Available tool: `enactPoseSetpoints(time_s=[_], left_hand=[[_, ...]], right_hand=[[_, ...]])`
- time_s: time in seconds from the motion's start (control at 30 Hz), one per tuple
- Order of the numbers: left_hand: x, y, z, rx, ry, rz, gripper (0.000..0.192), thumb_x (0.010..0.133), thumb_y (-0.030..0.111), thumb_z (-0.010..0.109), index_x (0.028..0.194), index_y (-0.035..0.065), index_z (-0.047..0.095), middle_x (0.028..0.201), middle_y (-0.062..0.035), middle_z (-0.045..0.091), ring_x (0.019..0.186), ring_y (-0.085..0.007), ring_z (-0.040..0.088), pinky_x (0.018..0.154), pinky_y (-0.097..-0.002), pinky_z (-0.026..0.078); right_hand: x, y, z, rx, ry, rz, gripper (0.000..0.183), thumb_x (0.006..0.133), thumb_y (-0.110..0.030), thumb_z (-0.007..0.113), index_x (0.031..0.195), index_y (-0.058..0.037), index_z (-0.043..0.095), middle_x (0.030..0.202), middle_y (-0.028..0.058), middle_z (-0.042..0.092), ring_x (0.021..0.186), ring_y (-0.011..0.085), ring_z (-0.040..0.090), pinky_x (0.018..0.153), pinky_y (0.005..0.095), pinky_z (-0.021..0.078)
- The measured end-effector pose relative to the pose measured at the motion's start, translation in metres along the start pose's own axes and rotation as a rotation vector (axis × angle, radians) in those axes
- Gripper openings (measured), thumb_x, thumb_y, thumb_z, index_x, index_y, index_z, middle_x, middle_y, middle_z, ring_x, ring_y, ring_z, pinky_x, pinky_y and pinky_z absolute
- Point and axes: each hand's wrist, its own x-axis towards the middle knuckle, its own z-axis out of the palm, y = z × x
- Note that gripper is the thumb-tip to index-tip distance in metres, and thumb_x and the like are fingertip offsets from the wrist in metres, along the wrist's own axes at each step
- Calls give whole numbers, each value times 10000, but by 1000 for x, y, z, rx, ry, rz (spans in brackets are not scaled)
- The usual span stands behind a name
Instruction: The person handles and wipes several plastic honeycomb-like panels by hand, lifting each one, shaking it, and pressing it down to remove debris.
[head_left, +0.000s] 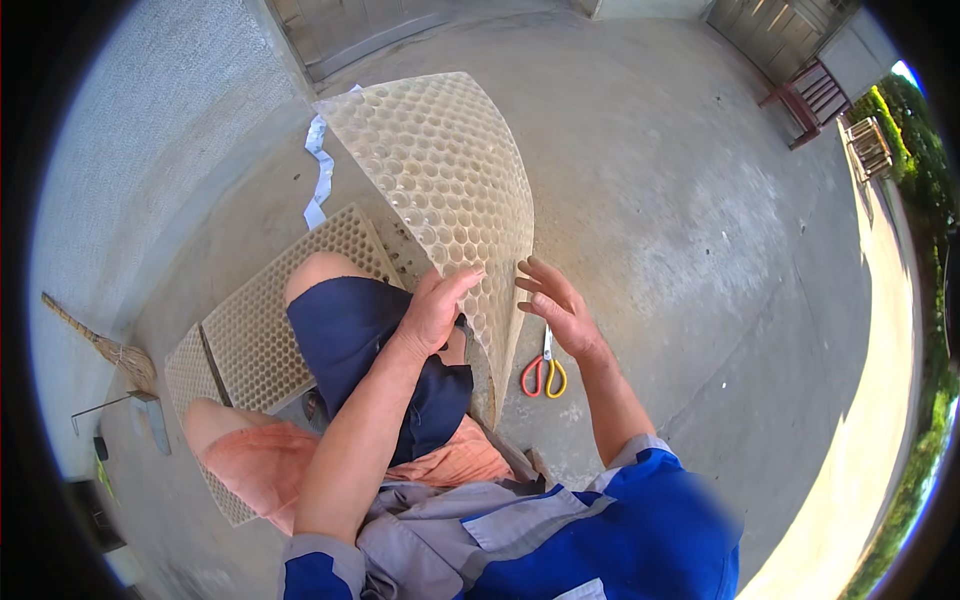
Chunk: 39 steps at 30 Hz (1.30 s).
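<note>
A large, translucent plastic sheet (450, 157) moulded with rows of round cups stands raised in front of me, bowed along its length. My left hand (435, 309) grips its near left edge, thumb over the cups and the other fingers mostly hidden. At the right edge, my right hand (559, 306) has its fingers apart; whether the fingertips touch the plastic I cannot tell. Scissors (545, 373) with one red and one yellow handle lie on the concrete below that hand, blades pointing away from me and partly hidden.
Cupped panels (262, 322) lie on the floor by my legs. A zigzag white strip (320, 174) is beyond them. Along the left wall are a straw broom (120, 352) and a metal dustpan (150, 420). A dark red wooden chair (810, 101) stands far right.
</note>
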Motion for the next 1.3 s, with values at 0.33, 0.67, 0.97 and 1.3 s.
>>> enactPoseSetpoints(time_s=[0.33,0.67,0.97,1.3], left_hand=[[4,-31,35,533,-228,221,875,884,315,688,1510,-18,175,1490,-235,286,1411,-344,288,1142,-415,287],[-2,-28,36,865,-212,394,725,859,338,712,1428,17,397,1452,-234,389,1357,-353,391,1107,-425,348],[43,8,-32,1020,495,151,837,820,403,748,1426,-45,383,1427,-234,459,1343,-327,433,1105,-403,349],[22,35,-14,-54,-173,-287,551,837,175,731,1320,14,520,1242,-112,621,1154,-219,591,1003,-397,468]], right_hand=[[-4,10,33,-388,-33,-238,1152,706,-270,881,1540,-66,114,1494,186,330,1365,281,373,1087,411,389],[-12,-9,-9,210,449,-220,594,809,-63,572,1375,-5,402,1260,135,557,1118,261,579,935,396,506],[-21,-39,-91,227,244,-167,655,692,-254,675,1269,-13,483,1087,117,595,998,281,612,803,391,541],[-6,-68,-119,370,293,-62,630,749,-288,643,1292,4,515,1091,125,636,941,218,619,787,336,515]])
